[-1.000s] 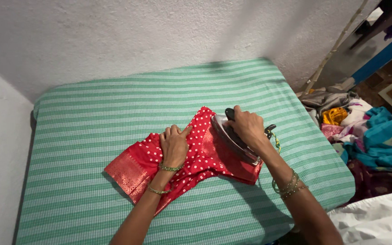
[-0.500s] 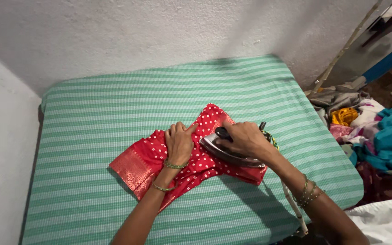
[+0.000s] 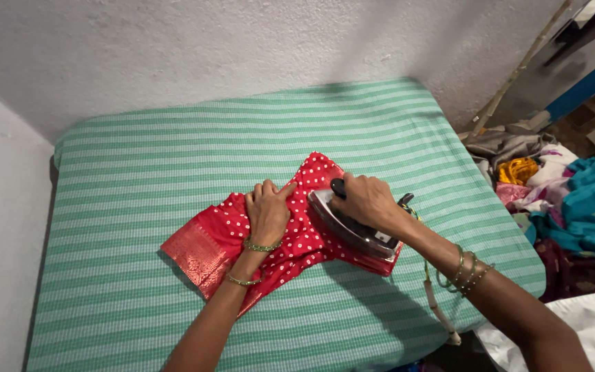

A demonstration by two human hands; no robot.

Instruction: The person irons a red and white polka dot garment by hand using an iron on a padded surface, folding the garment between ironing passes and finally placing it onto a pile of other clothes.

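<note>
A red garment with white dots and a gold-red border [image 3: 204, 244] lies on a green-and-white striped padded surface [image 3: 173, 158]. My left hand [image 3: 267, 212] presses flat on the cloth's middle, fingers spread toward the top. My right hand [image 3: 366, 201] grips the dark handle of a metal clothes iron [image 3: 342, 226], which rests on the garment's right part, its tip pointing up-left beside my left hand. The iron's cord [image 3: 439, 310] trails down over the front right edge.
A heap of mixed clothes [image 3: 559, 200] in teal, yellow, grey and pink lies to the right of the surface. White walls stand behind and to the left. A wooden stick [image 3: 518, 69] leans at the upper right. White cloth [image 3: 587, 331] sits at the bottom right.
The iron has slid leftward over the garment, from its right edge toward my left hand. My left hand has stayed pressed on the cloth.
</note>
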